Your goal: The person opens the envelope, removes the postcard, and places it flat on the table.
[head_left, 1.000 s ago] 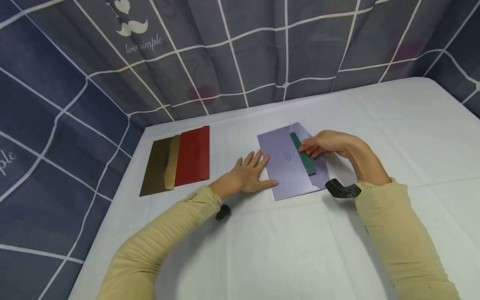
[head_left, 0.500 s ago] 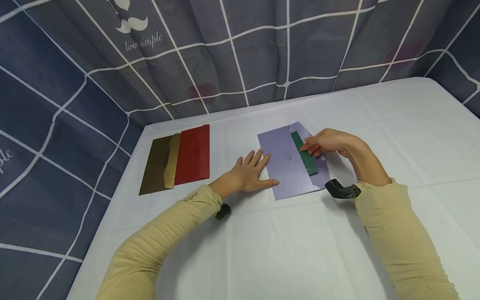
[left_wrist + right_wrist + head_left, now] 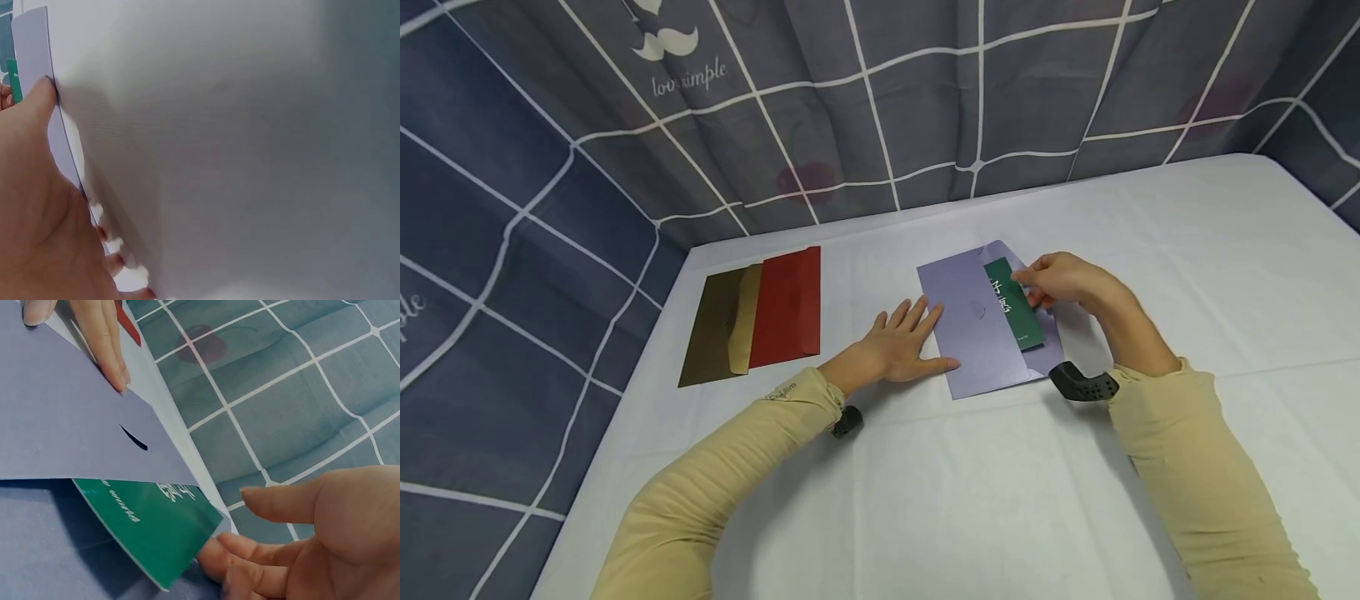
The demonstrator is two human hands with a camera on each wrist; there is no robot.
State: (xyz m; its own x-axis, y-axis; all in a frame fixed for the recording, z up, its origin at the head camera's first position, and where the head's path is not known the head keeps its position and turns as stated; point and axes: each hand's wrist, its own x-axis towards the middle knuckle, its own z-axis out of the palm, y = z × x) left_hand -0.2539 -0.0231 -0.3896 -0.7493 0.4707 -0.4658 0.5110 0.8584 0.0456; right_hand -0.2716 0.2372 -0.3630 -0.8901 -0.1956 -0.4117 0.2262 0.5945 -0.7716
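Note:
A lavender envelope point(image 3: 966, 333) lies on the white table with its flap spread to the right. From its opening sticks a green card point(image 3: 1017, 304) with white lettering, its left part hidden inside. My right hand point(image 3: 1067, 279) holds the card's outer edge; in the right wrist view, its curled fingers point(image 3: 215, 556) are at that edge, and the thumb appears a little apart. My left hand point(image 3: 895, 346) lies spread, palm down, with fingertips and thumb on the envelope's left edge. The left wrist view shows its thumb point(image 3: 40, 100) on the envelope.
To the left lie a red envelope point(image 3: 786, 308) and a dark brown one point(image 3: 711, 329) with a gold flap point(image 3: 743, 321). A checked grey-blue curtain point(image 3: 917, 108) hangs along the table's back and left edges. White cloth point(image 3: 962, 492) covers the table.
My right hand has moved right, and the green card has slid further out of the lavender envelope, so its white lettering shows. The left hand has stayed in place.

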